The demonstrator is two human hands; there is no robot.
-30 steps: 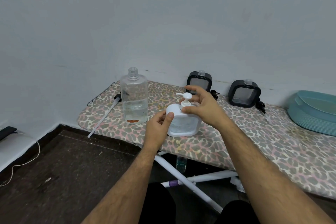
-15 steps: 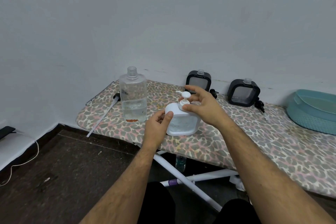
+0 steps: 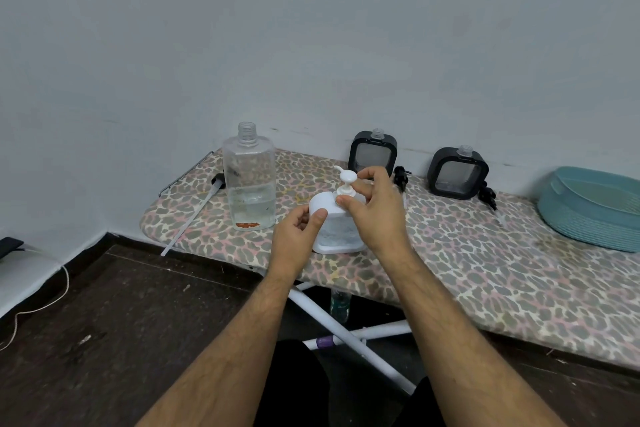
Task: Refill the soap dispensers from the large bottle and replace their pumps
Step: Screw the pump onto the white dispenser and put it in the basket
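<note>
The left hand (image 3: 298,236) curls round the near shoulder of the squat white plastic soap dispenser (image 3: 337,229) standing on the leopard-print padded board (image 3: 485,253). The right hand (image 3: 375,208) pinches the collar of its white pump (image 3: 346,184) (spout pointing away). Just beyond the left hand stands the tall clear uncapped bottle (image 3: 250,180), partly full.
</note>
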